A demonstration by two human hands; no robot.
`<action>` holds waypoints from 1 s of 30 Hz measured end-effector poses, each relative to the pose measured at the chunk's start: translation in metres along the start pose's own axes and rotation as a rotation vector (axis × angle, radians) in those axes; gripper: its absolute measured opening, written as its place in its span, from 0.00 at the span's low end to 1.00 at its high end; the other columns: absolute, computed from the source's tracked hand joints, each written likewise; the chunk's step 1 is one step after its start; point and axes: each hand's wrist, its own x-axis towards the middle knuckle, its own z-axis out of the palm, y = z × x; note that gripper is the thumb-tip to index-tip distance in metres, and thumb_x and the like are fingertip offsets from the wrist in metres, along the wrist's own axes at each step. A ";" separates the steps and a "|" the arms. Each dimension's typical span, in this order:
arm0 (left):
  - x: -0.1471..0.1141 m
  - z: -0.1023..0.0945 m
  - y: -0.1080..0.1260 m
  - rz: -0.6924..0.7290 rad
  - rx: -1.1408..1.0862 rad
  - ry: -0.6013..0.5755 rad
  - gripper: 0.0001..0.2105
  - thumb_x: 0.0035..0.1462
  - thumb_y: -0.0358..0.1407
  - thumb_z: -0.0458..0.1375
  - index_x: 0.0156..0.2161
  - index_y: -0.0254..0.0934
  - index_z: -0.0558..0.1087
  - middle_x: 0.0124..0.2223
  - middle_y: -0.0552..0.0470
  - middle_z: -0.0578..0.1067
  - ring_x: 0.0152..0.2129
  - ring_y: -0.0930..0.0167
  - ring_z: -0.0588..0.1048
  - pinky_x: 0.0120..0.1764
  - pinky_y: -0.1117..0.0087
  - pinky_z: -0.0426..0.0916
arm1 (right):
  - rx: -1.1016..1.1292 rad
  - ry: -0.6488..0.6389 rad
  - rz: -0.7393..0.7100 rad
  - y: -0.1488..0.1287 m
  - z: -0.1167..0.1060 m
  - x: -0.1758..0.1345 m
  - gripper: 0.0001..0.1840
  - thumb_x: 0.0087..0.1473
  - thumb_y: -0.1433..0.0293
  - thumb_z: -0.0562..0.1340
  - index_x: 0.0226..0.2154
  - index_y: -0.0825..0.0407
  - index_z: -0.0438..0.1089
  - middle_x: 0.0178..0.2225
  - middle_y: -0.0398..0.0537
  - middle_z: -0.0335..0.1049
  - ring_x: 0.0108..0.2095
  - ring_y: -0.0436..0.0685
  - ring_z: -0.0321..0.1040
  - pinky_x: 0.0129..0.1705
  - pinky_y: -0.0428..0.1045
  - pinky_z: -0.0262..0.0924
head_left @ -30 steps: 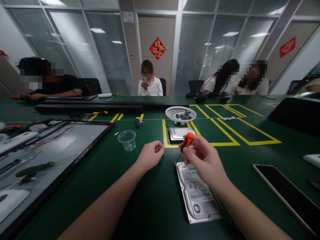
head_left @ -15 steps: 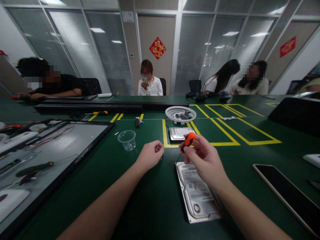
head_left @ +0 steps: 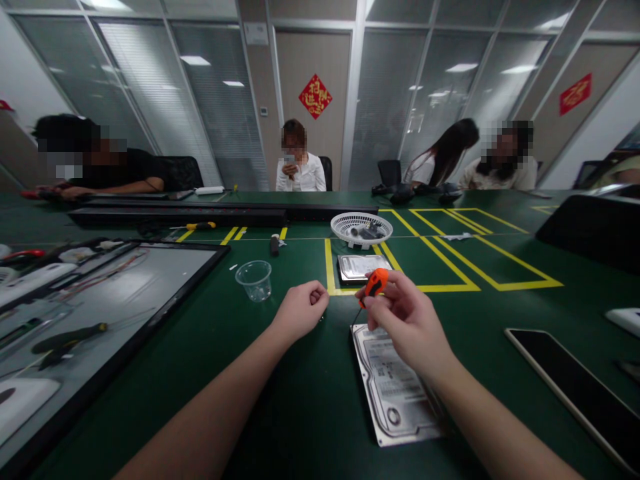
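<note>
My right hand (head_left: 407, 320) is closed on the orange and black handle of a screwdriver (head_left: 376, 285). Its thin shaft points down at the far left corner of a silver hard drive (head_left: 393, 387), which lies flat on the green table. Whether the tip sits in a screw is too small to tell. Left of the drive, my left hand (head_left: 302, 308) rests on the table with its fingers curled closed; small shiny bits show under them, but what they hold is hidden. A clear plastic cup (head_left: 255, 281) stands beyond that hand, to the left.
A second hard drive (head_left: 357, 266) lies behind the screwdriver, before a white basket (head_left: 361, 229) of dark parts. A large framed panel (head_left: 120, 307) with tools fills the left. A phone-like black slab (head_left: 575, 393) lies at right. Several people sit across the table.
The screwdriver handle has turned and tilted slightly in my right hand, with its fingers shifting a little. My left hand and the hard drive stay where they were.
</note>
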 end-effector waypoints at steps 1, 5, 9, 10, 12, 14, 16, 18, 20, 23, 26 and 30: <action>0.000 0.000 0.000 0.000 0.001 -0.002 0.08 0.60 0.38 0.57 0.33 0.37 0.76 0.30 0.53 0.77 0.28 0.70 0.74 0.32 0.71 0.65 | -0.018 -0.003 -0.002 0.000 0.000 0.000 0.09 0.60 0.69 0.66 0.43 0.51 0.69 0.32 0.44 0.74 0.23 0.49 0.68 0.27 0.47 0.63; -0.001 0.000 -0.001 0.008 -0.008 -0.003 0.08 0.60 0.38 0.57 0.33 0.37 0.76 0.30 0.53 0.77 0.28 0.70 0.74 0.32 0.71 0.65 | -0.042 0.019 0.033 0.002 -0.002 -0.001 0.09 0.58 0.69 0.68 0.36 0.51 0.67 0.22 0.38 0.68 0.22 0.49 0.66 0.27 0.47 0.61; 0.000 0.001 -0.003 -0.001 -0.012 -0.001 0.08 0.59 0.38 0.57 0.34 0.37 0.76 0.30 0.53 0.77 0.28 0.70 0.74 0.33 0.71 0.65 | 0.004 0.038 0.045 0.006 -0.002 -0.001 0.14 0.57 0.68 0.71 0.33 0.49 0.63 0.22 0.36 0.66 0.21 0.48 0.65 0.26 0.46 0.60; 0.001 0.001 -0.003 -0.001 -0.010 0.002 0.08 0.59 0.38 0.57 0.34 0.37 0.76 0.30 0.53 0.77 0.28 0.70 0.74 0.33 0.71 0.65 | 0.018 0.040 0.044 0.006 -0.001 -0.001 0.14 0.56 0.68 0.71 0.34 0.49 0.63 0.23 0.37 0.68 0.21 0.48 0.65 0.25 0.46 0.60; 0.001 0.001 -0.003 0.001 -0.005 0.005 0.08 0.59 0.38 0.57 0.34 0.37 0.76 0.30 0.53 0.77 0.29 0.70 0.74 0.33 0.70 0.65 | 0.047 0.033 0.035 0.005 -0.001 -0.001 0.13 0.57 0.68 0.70 0.38 0.49 0.65 0.28 0.39 0.71 0.22 0.49 0.67 0.25 0.46 0.62; 0.001 0.001 -0.003 0.003 -0.002 0.002 0.08 0.59 0.38 0.57 0.34 0.37 0.76 0.30 0.53 0.77 0.28 0.70 0.74 0.33 0.70 0.65 | 0.057 0.009 0.019 0.003 -0.001 -0.001 0.11 0.59 0.68 0.68 0.42 0.49 0.67 0.33 0.42 0.73 0.22 0.49 0.68 0.26 0.47 0.64; 0.001 0.000 -0.002 0.003 -0.001 0.000 0.08 0.60 0.38 0.56 0.34 0.37 0.76 0.30 0.53 0.77 0.28 0.70 0.74 0.33 0.70 0.65 | 0.030 -0.008 0.009 0.002 -0.001 -0.001 0.08 0.60 0.68 0.66 0.42 0.50 0.69 0.34 0.44 0.74 0.22 0.48 0.68 0.25 0.47 0.63; 0.001 0.000 -0.001 0.004 0.001 0.000 0.08 0.60 0.38 0.56 0.33 0.37 0.76 0.30 0.53 0.77 0.28 0.70 0.74 0.33 0.70 0.65 | -0.004 -0.003 0.019 0.002 -0.001 -0.001 0.07 0.60 0.69 0.66 0.40 0.51 0.69 0.30 0.42 0.73 0.21 0.48 0.67 0.25 0.47 0.62; 0.000 0.000 0.000 0.005 0.004 -0.003 0.08 0.60 0.38 0.56 0.33 0.37 0.75 0.30 0.53 0.77 0.28 0.70 0.74 0.33 0.70 0.65 | -0.011 0.016 0.041 0.003 -0.001 -0.001 0.09 0.58 0.69 0.69 0.37 0.50 0.67 0.27 0.40 0.71 0.21 0.48 0.67 0.26 0.47 0.62; 0.000 -0.001 0.001 0.000 0.001 -0.010 0.08 0.60 0.38 0.56 0.33 0.37 0.75 0.30 0.53 0.77 0.28 0.70 0.74 0.33 0.71 0.65 | 0.014 0.020 0.048 0.003 -0.001 -0.001 0.12 0.57 0.69 0.70 0.35 0.50 0.65 0.26 0.39 0.72 0.20 0.48 0.67 0.26 0.47 0.63; 0.000 0.000 0.001 -0.002 -0.009 -0.008 0.08 0.60 0.38 0.56 0.33 0.37 0.75 0.30 0.52 0.77 0.28 0.69 0.74 0.33 0.71 0.65 | 0.064 -0.006 0.026 0.001 0.000 -0.001 0.11 0.58 0.70 0.68 0.41 0.49 0.66 0.34 0.43 0.76 0.23 0.49 0.69 0.28 0.48 0.65; 0.000 0.000 -0.001 0.005 -0.016 -0.003 0.09 0.59 0.38 0.56 0.34 0.37 0.76 0.30 0.52 0.77 0.29 0.69 0.74 0.33 0.70 0.66 | 0.035 -0.010 0.014 -0.002 0.000 0.000 0.11 0.60 0.70 0.66 0.45 0.51 0.68 0.37 0.47 0.76 0.23 0.50 0.70 0.28 0.49 0.65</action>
